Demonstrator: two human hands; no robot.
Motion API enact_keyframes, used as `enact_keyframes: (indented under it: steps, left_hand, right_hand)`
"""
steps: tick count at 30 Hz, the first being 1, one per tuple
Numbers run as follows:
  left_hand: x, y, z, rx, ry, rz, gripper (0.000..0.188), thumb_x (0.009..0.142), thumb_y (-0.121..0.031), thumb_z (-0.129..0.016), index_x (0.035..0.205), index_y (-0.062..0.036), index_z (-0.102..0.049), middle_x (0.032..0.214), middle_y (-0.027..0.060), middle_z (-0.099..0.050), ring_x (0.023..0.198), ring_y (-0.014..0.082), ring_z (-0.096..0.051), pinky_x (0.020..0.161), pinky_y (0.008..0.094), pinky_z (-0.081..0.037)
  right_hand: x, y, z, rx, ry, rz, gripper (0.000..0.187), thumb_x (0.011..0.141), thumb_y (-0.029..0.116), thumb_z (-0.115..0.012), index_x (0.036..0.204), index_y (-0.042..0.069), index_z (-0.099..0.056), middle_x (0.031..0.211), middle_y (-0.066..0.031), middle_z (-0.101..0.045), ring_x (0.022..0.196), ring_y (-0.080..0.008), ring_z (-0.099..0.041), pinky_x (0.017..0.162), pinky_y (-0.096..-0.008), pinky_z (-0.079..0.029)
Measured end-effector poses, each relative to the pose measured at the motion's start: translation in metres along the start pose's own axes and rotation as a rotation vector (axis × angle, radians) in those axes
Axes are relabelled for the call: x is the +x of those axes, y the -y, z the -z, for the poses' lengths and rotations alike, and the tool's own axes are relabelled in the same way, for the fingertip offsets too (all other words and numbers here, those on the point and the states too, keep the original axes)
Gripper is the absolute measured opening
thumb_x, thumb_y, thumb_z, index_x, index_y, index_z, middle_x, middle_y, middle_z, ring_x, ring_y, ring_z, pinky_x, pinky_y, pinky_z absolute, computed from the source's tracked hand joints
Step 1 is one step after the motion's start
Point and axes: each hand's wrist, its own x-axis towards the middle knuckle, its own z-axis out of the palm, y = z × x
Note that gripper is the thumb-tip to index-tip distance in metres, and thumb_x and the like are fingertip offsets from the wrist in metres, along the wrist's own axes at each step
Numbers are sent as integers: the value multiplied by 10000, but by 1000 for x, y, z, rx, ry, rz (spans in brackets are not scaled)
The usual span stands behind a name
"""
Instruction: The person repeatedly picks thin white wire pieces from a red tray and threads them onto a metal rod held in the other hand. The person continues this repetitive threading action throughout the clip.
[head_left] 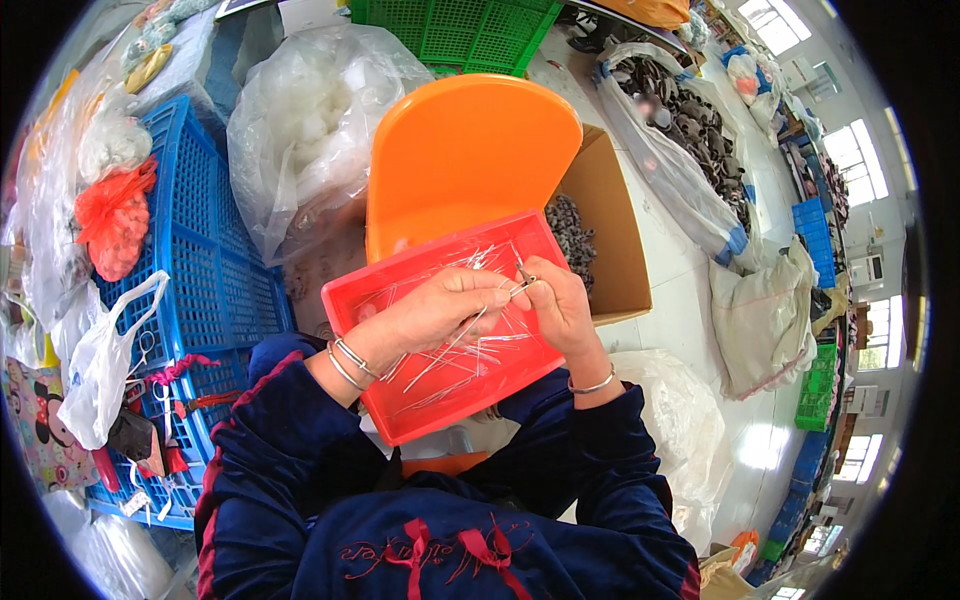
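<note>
A red plastic tray (395, 428) rests over my lap, with many thin white strands (430, 368) scattered in it. Above the tray, my left hand (440, 308) is closed, pinching a few of these strands between thumb and fingertips. My right hand (562, 310) is closed too, its thumb and forefinger around a small dark metal tool (526, 277). The tool's exact kind is too small to make out. Both hands meet fingertip to fingertip near the tray's right half, and strand ends pass between them.
An orange chair (470, 150) stands just beyond the tray, beside a cardboard box (607, 225) holding grey fuzzy pieces. Left are a blue crate (205, 270) and a clear bag of white stuffing (310, 120). Sacks (765, 325) lie on the floor at right.
</note>
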Motion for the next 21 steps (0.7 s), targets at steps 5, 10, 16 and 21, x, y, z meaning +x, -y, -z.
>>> enact_keyframes:
  steps: [5,10,16,21]
  left_hand:
    - [-2,-2,-5,-20,71,3,229,1019,-225,-469,1077,-46,-599,572,-49,-374,486,53,-329,424,198,-261]
    - [-1,2,-4,19,63,-21,243,1015,-217,-475,1083,-29,-612,570,-40,-392,487,56,-335,429,198,-266]
    - [-1,2,-7,167,-10,-50,253,1016,-225,-486,1068,-25,-632,590,-44,-439,492,43,-348,445,200,-278]
    - [0,6,-5,209,-20,-77,259,1009,-216,-514,1127,-30,-650,623,-64,-432,532,29,-359,474,202,-300]
  right_hand:
    - [-3,-2,0,17,-27,71,221,999,178,-489,939,-9,-591,753,-79,-543,649,-193,-518,589,-296,-414]
    - [-4,3,-1,0,-45,101,253,1006,215,-490,943,-8,-590,741,-85,-541,629,-198,-512,573,-300,-408]
    - [-6,-1,0,-3,-77,114,226,991,188,-508,920,-9,-595,740,-86,-550,628,-203,-517,573,-297,-411]
    - [-5,2,1,-28,-82,91,194,971,155,-525,896,-11,-591,756,-92,-559,651,-209,-533,592,-302,-424]
